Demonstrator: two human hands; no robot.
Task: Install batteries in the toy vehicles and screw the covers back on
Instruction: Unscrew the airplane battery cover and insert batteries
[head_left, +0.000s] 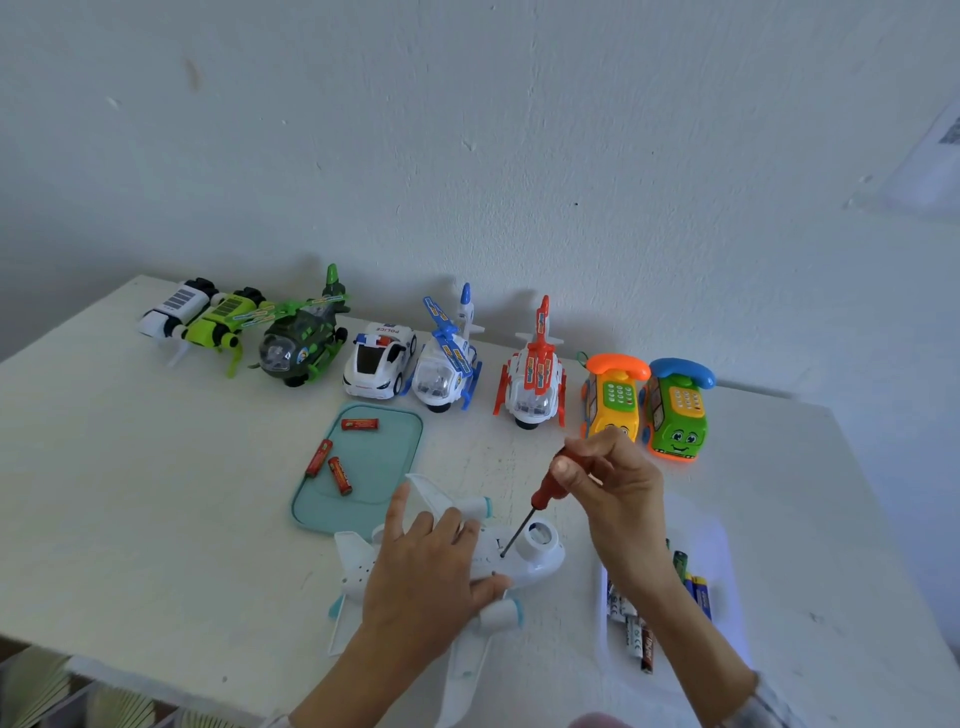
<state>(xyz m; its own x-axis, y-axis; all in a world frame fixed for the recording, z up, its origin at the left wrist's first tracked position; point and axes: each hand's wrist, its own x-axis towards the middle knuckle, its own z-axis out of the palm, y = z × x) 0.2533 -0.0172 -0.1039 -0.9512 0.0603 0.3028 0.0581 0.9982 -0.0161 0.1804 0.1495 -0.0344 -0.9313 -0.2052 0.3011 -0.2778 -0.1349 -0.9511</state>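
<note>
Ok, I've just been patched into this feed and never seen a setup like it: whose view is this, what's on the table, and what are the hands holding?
There is no robot here, only one picture from a camera worn on a person's head, looking down at their own bare hands. The left hand holds down a white toy airplane, lying belly up on the white table. The right hand grips a red-handled screwdriver, its tip on the plane's underside. Three red batteries lie on a teal tray; more batteries lie in a clear tray beside the right wrist. Along the wall stand other toys: helicopters, a police car and two toy phones.
</note>
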